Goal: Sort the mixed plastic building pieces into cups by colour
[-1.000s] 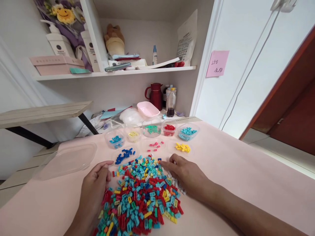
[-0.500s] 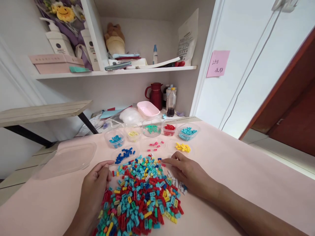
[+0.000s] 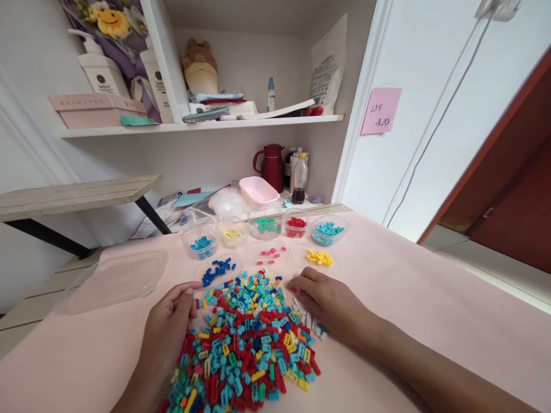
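Observation:
A large heap of small mixed-colour building bricks (image 3: 253,332) lies on the pink table cover. My left hand (image 3: 170,321) rests at the heap's left edge, index finger stretched out near the tray of dark blue bricks (image 3: 218,272), other fingers loosely curled; I see nothing in it. On the right, my right hand (image 3: 327,298) lies palm down, fingers slightly bent and apart. A small red brick (image 3: 294,289) shows at its fingertips, not visibly gripped. White bricks (image 3: 307,318) lie beside and partly under this hand.
Clear tubs behind the heap hold blue (image 3: 201,244), pale yellow (image 3: 232,234), green (image 3: 266,225), red (image 3: 296,223) and turquoise bricks (image 3: 329,230). Pink bricks (image 3: 271,253) and yellow bricks (image 3: 319,257) lie in front. A clear lid (image 3: 116,278) sits left; a bottle (image 3: 300,178) stands behind.
My right index finger has drawn back to the right from the heap's edge, and a red brick by it has shifted right. My left hand has barely moved.

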`<action>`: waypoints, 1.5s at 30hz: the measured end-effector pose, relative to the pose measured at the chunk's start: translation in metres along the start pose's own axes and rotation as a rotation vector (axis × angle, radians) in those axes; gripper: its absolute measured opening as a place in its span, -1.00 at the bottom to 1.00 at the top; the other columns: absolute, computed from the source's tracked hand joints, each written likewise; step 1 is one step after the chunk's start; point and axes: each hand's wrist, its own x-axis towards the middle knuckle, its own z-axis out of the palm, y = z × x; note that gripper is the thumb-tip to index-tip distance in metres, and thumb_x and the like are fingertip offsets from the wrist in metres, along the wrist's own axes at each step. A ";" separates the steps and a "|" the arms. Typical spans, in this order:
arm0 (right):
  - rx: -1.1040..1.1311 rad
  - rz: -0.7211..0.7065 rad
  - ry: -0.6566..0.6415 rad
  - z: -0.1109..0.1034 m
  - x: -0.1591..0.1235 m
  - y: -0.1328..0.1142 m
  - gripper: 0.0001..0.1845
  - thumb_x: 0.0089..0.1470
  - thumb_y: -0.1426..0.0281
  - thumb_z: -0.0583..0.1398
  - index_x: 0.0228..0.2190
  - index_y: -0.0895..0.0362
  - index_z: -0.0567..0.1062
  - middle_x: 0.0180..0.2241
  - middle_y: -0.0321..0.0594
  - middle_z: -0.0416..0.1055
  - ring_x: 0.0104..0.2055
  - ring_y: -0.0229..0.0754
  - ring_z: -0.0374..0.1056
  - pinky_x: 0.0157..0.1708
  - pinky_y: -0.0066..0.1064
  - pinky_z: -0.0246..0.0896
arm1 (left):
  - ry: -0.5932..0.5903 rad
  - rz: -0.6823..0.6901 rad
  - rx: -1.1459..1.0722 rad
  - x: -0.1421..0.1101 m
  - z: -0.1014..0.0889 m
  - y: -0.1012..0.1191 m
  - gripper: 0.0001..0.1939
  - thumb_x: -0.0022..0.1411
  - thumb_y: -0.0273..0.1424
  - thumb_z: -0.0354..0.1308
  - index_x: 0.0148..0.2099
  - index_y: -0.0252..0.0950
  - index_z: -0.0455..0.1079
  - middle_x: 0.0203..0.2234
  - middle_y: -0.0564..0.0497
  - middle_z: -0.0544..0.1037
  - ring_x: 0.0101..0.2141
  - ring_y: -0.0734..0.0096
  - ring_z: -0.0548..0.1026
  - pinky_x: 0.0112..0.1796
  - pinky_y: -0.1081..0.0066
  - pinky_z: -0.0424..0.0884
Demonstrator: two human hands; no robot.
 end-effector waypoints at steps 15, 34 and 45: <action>0.089 0.031 -0.010 -0.004 0.000 0.003 -0.67 0.11 0.50 0.03 -0.16 0.02 0.49 -0.24 -0.20 0.40 -0.26 -0.22 0.37 -0.26 -0.42 0.22 | -0.024 0.006 0.010 0.000 0.001 0.000 -0.57 0.09 -0.13 0.11 -0.03 -0.21 0.44 -0.65 0.19 0.30 -0.64 0.55 0.22 -0.61 0.56 0.15; 0.113 0.110 0.014 -0.006 0.000 0.003 -0.82 -0.05 0.57 0.05 -0.46 0.08 0.37 -0.39 -0.32 0.38 -0.42 -0.30 0.24 -0.42 -0.49 0.04 | -0.016 -0.013 0.019 -0.003 0.003 0.008 -0.54 0.04 -0.10 0.14 -0.07 -0.24 0.46 -0.68 0.19 0.28 -0.67 0.53 0.19 -0.64 0.54 0.09; 0.120 0.122 0.017 -0.006 -0.001 0.004 -0.78 0.02 0.50 0.10 -0.34 0.05 0.51 -0.29 -0.24 0.45 -0.31 -0.22 0.36 -0.33 -0.43 0.15 | -0.041 -0.002 0.022 -0.002 0.002 0.003 -0.55 0.07 -0.08 0.13 -0.04 -0.19 0.44 -0.66 0.20 0.29 -0.65 0.53 0.20 -0.62 0.55 0.12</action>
